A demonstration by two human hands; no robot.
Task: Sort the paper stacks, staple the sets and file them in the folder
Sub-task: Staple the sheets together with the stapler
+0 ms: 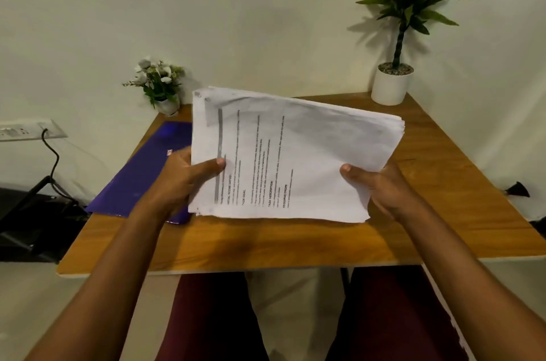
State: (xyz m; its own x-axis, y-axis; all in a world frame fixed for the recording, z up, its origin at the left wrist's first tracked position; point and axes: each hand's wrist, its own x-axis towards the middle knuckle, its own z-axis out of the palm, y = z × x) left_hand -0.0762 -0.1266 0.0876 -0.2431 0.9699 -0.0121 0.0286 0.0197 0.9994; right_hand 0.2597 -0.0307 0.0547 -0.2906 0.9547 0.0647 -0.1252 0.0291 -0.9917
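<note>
Pale walls are closing in a corner behind a wooden bench (443, 183), where a small pot of white flowers (161, 82) and a tall potted plant (393, 79) are standing at the far edge. We are holding the paper stack (295, 153) up over the middle of the bench, seemingly lifted off the wood, with printed lines running away from us. Our left grip (183, 183) is clasping the near left edge, thumb (217, 164) on top and fingers hidden underneath; our right grip (381, 189) is clasping the near right corner the same way. Both are pinching only the near end, so the far end is hanging unsupported, and the sheets at the far right corner are fanning apart.

If either thumb is easing while we are sorting, the lower sheets are likely to be sliding out and mixing the sets, or dropping past the bench edge to the floor. The purple folder (139, 180) is lying flat on the bench just left of the stack, so a sweep of that arm is risking pushing it off the left side. We are seeing no stapler, and small marks at the far left corner may be staples or holes; we cannot tell, so pulling sets apart blindly is risking tears
</note>
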